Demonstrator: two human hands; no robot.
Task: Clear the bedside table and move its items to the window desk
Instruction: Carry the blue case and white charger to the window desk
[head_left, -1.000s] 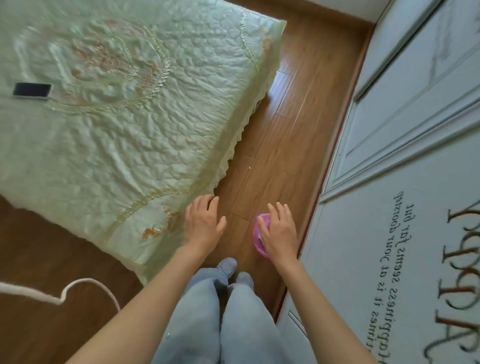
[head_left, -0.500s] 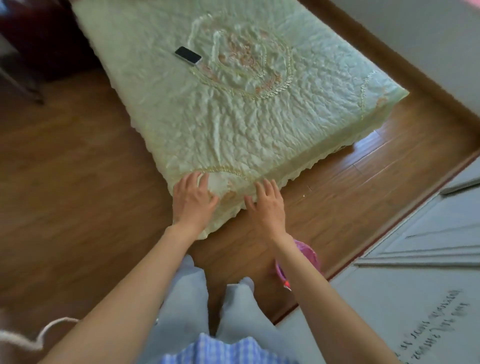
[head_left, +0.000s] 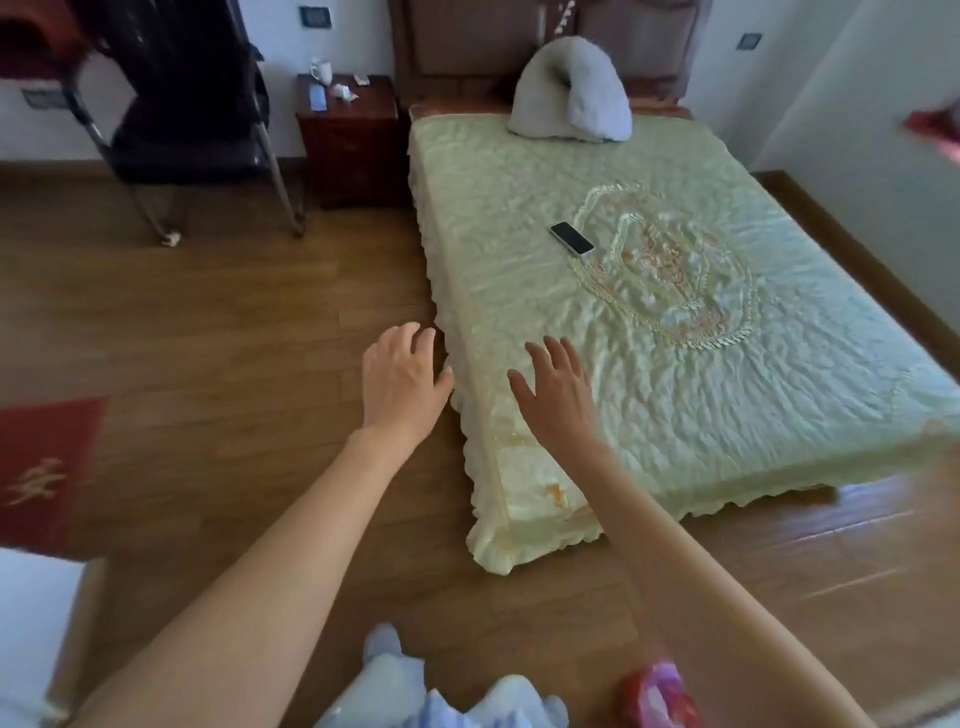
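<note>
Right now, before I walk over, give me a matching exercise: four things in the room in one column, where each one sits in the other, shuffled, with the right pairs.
Things:
1. phone
2. white mug
3. grey pillow
4. red mat

Places:
A. on the floor at far left
B. on the bedside table, back corner
C. at the head of the bed
D. flat on the green bedspread, mid-bed

Pairs: 1-D, 2-B, 3-C, 4-A
</note>
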